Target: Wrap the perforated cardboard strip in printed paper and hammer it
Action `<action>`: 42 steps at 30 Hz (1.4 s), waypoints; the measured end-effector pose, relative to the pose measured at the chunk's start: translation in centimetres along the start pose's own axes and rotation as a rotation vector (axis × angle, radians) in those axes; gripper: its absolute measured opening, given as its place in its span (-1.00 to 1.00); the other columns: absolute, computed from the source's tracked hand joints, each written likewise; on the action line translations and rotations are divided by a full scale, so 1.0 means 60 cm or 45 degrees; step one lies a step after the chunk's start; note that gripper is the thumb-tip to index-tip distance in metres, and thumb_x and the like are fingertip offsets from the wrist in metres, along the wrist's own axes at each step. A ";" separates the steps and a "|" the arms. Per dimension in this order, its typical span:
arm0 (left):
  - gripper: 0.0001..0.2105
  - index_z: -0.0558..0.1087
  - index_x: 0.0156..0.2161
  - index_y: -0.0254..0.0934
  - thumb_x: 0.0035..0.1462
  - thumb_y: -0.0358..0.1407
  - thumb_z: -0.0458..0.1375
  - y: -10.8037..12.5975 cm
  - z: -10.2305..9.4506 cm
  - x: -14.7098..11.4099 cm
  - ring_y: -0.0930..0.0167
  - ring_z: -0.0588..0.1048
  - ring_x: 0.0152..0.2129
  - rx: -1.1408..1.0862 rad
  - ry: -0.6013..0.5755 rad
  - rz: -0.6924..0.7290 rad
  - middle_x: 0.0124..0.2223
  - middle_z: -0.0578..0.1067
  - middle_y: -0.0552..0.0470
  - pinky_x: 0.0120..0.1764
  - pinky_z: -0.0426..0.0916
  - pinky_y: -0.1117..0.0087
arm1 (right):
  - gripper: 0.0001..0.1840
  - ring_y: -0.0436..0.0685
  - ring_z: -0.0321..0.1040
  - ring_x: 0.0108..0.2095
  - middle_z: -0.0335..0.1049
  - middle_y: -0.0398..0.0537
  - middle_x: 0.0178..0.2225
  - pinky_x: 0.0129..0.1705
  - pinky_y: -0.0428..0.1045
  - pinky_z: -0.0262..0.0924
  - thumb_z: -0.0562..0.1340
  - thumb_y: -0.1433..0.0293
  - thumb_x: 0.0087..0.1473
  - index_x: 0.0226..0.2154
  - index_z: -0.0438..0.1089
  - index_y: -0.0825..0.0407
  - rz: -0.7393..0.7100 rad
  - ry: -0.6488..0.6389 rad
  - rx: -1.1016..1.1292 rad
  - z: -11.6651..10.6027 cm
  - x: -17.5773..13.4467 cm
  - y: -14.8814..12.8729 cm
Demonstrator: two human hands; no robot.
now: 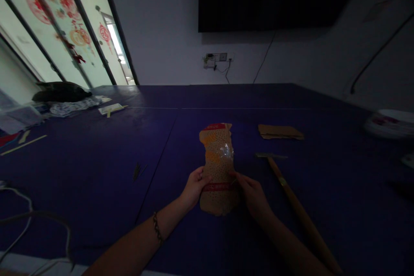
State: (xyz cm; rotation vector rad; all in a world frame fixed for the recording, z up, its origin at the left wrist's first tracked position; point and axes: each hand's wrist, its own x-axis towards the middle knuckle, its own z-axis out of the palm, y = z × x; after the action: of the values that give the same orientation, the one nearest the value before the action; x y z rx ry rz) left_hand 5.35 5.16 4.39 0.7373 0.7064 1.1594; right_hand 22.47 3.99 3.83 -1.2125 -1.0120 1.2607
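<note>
A long brown piece of cardboard with uneven edges stands out in front of me. Small dark dots, red bands, orange patches and a shiny clear patch mark its face. My left hand grips its left edge, thumb on the face and fingers behind. At the lower right edge, my right hand has its fingers pinched together against the cardboard. A thin pale sliver shows at those fingertips, too small to name. To the right lies a hammer with a wooden handle, its head pointing away from me.
Folded brown cardboard lies beyond the hammer on the dark blue tabletop. Several thin dark nail-like pieces rest left of my hands. White cables curl at the lower left. A dark bag sits at the far left.
</note>
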 end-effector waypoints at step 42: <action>-0.67 0.37 -0.35 -0.34 -0.34 -0.38 0.30 -0.007 -0.006 0.007 0.45 0.47 -0.54 0.167 0.146 0.023 -0.43 0.53 0.03 -0.40 0.33 0.44 | -0.78 0.07 0.30 -0.42 0.37 -0.08 -0.45 -0.38 -0.04 0.16 0.07 0.30 0.01 -0.36 0.41 -0.03 -0.731 -0.075 -0.630 0.039 -0.025 -0.045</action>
State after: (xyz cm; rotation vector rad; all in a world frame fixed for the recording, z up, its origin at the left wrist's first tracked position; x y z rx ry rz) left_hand 5.39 5.52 3.80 0.7929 0.8802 1.1866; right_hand 20.39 2.91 6.93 -1.1244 -1.6375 0.6124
